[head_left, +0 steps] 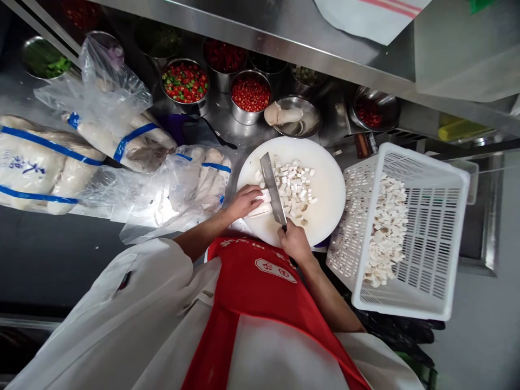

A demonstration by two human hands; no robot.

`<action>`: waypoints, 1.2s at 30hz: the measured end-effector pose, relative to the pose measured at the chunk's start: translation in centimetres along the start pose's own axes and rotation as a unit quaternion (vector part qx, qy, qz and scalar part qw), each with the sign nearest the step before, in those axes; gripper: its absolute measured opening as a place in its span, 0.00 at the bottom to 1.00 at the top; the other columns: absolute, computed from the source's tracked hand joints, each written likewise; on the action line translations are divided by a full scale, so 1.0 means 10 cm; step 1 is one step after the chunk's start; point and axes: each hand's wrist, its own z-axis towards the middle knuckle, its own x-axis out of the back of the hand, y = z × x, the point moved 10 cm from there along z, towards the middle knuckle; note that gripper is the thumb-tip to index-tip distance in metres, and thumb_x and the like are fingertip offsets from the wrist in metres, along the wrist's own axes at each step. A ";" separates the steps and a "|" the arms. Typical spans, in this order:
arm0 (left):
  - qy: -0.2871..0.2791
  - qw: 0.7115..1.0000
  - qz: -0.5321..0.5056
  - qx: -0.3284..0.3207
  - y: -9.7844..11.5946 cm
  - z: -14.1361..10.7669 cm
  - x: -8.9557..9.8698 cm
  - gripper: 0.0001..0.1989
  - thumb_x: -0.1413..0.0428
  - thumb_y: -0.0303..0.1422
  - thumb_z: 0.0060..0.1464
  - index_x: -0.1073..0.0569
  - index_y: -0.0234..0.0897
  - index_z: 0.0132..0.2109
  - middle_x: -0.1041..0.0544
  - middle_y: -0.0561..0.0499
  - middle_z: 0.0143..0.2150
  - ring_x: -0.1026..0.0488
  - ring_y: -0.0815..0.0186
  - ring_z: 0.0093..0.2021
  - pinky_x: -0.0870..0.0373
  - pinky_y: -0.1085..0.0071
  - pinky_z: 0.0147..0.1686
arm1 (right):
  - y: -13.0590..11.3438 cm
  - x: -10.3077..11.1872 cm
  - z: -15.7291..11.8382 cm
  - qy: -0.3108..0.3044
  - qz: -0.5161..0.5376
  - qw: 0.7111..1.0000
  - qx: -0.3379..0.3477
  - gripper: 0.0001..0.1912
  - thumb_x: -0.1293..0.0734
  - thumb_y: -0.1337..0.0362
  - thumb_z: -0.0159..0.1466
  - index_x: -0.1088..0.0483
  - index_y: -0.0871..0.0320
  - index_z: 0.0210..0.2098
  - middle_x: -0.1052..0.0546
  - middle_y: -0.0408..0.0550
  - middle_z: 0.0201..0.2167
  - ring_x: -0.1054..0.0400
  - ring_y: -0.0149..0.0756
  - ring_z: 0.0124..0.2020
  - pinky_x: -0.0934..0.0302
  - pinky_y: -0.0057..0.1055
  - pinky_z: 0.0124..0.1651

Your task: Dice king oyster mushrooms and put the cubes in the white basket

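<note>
My right hand point(295, 240) is closed round the handle of a cleaver point(273, 187). Its blade stands against the right end of some white mushroom strips point(262, 205) lying on a round white cutting board point(331, 181). My left hand point(245, 201) grips the strips from the left, fingertips curled close to the blade. Diced mushroom pieces point(294, 179) are spread over the board to the right of the cleaver. The strips look like king oyster mushroom.
A white plastic basket point(426, 238) with many diced pieces stands right of the board. Bagged mushrooms point(44, 162) lie at left. Behind are bowls of chopped chillies point(251, 96) and a metal bowl point(311, 119) with a whole mushroom point(280, 115). A steel shelf point(260, 35) overhangs.
</note>
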 end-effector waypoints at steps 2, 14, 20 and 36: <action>0.012 1.000 0.001 -0.020 0.02 -0.01 0.01 0.08 0.45 0.34 0.62 0.26 0.37 0.46 0.26 0.45 0.50 0.29 0.62 0.53 0.30 0.64 0.55 | 0.01 0.00 0.08 0.018 0.012 1.000 -0.002 0.16 0.43 0.63 0.63 0.29 0.61 0.45 0.20 0.57 0.35 0.27 0.46 0.37 0.41 0.33 0.39; 0.015 0.999 0.000 -0.030 0.01 -0.13 0.03 0.06 0.45 0.33 0.62 0.26 0.37 0.42 0.29 0.45 0.49 0.30 0.63 0.51 0.29 0.65 0.53 | -0.11 -0.02 -0.18 -0.026 -0.029 0.999 0.026 0.15 0.42 0.65 0.64 0.28 0.60 0.46 0.19 0.55 0.36 0.26 0.46 0.37 0.40 0.32 0.39; 0.017 0.998 0.002 -0.057 0.09 -0.18 0.08 0.08 0.46 0.35 0.62 0.26 0.35 0.44 0.30 0.43 0.51 0.30 0.62 0.53 0.29 0.66 0.53 | -0.13 0.07 -0.14 0.015 -0.011 1.000 0.020 0.17 0.43 0.62 0.66 0.29 0.61 0.48 0.19 0.54 0.36 0.26 0.45 0.40 0.39 0.31 0.41; 0.000 0.999 -0.011 -0.038 0.05 -0.26 0.09 0.08 0.48 0.34 0.64 0.26 0.36 0.43 0.28 0.45 0.47 0.30 0.64 0.50 0.29 0.65 0.53 | -0.20 0.11 -0.30 0.011 -0.007 1.000 -0.002 0.17 0.43 0.62 0.67 0.29 0.60 0.49 0.19 0.55 0.37 0.25 0.46 0.40 0.39 0.33 0.41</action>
